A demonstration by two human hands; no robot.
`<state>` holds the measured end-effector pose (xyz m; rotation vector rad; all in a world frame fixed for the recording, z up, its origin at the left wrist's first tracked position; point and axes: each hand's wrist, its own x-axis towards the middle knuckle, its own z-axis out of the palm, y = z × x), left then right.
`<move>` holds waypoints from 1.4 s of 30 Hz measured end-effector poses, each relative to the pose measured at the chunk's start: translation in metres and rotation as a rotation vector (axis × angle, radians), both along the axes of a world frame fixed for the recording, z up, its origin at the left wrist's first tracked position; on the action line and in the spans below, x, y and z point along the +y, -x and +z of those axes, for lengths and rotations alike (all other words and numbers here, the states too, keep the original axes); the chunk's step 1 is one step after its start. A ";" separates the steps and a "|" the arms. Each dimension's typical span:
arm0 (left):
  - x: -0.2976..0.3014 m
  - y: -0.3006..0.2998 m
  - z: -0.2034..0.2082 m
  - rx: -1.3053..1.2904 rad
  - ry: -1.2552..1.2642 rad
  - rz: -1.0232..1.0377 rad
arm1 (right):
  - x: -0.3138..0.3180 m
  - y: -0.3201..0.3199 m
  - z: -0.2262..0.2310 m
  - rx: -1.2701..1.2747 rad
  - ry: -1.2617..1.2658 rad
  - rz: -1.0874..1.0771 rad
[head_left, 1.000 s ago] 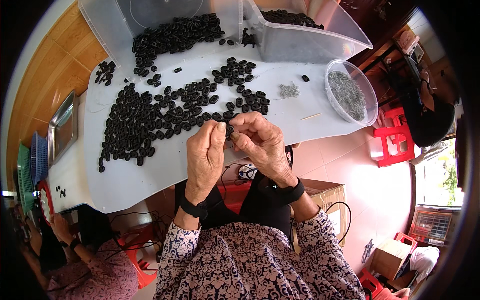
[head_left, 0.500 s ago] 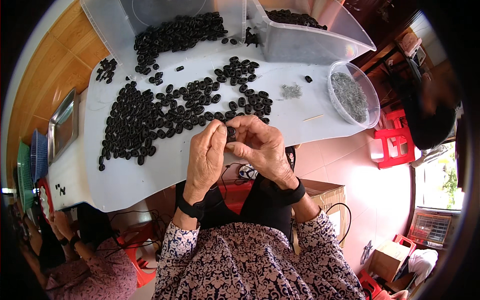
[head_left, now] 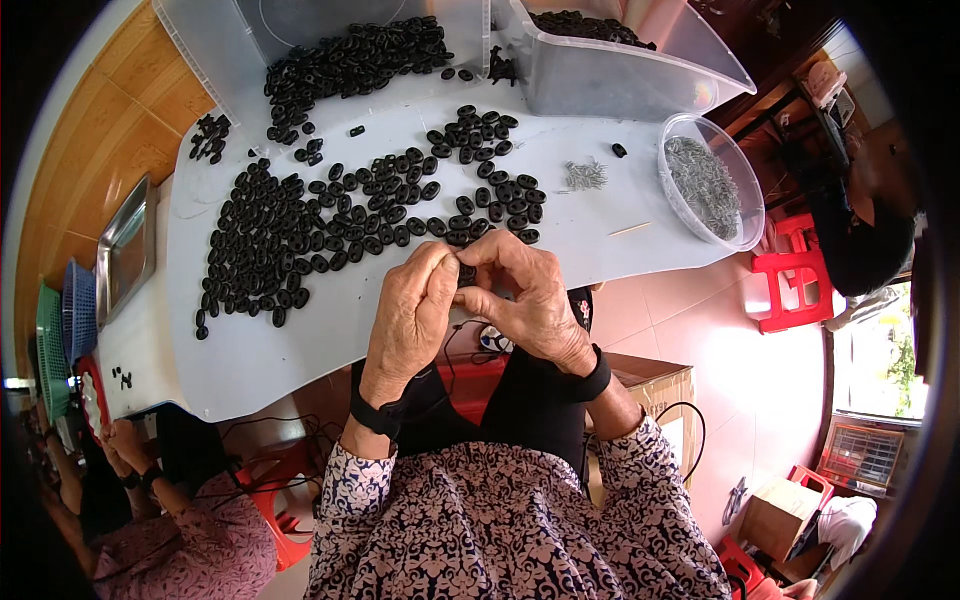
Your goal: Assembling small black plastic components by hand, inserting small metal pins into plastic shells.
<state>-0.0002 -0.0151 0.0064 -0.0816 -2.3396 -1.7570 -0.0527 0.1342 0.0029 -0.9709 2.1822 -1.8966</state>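
Both hands meet over the near edge of the table, closed around a small black oval piece (head_left: 466, 275). My left hand (head_left: 413, 315) pinches at its left side, thumb against the fingers. From the right, my right hand (head_left: 525, 305) grips the same piece between thumb and bent forefinger. Fingers cover much of it, and any tiny part between them is hidden. Just beyond my fingertips lie many similar black oval pieces with holes (head_left: 265, 225), spread over the white tabletop (head_left: 330, 340). A small heap of thin clear pins (head_left: 585, 175) rests to the right.
A clear round tub (head_left: 748, 235) of pins stands at the right edge, near a thin wooden stick (head_left: 630, 228). Clear bins (head_left: 625, 85) line the far side. A metal tray (head_left: 128, 245) sits left. Another person's hands (head_left: 127, 445) are at lower left.
My hands stay together around the black oval piece, with only slight finger shifts; less of the piece shows now. The whole view has shifted slightly.
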 end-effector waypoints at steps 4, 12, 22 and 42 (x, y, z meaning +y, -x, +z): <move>-0.001 -0.002 0.004 -0.061 0.004 -0.015 | 0.001 0.000 -0.001 0.007 -0.013 0.037; 0.003 0.001 -0.005 -0.012 -0.021 -0.013 | 0.002 -0.001 -0.009 0.129 -0.019 -0.030; 0.007 0.000 -0.001 -0.020 0.013 0.041 | 0.011 0.003 0.006 -0.141 -0.042 0.083; 0.005 -0.007 -0.008 0.056 -0.085 0.151 | 0.021 0.115 0.072 0.298 -0.421 -0.259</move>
